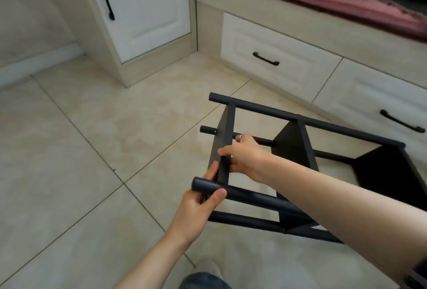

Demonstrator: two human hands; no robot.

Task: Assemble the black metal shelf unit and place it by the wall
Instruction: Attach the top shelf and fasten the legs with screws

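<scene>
Your left hand (199, 205) grips the near pole (254, 197) of the black shelf unit (291, 144), tipped sideways over the tiled floor (92, 150) beside 2 closed drawers (293, 62); your right hand (246, 156) pinches its end panel (223, 131).

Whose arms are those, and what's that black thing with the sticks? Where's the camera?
The camera sits on a person's head and looks down, so you see their own two arms. The black thing is a black metal shelf unit, tipped on its side over the tiled floor. The left hand grips the end of the near pole. The right hand pinches the edge of the end panel. Behind are white drawers, with a pink cushion above them.
</scene>
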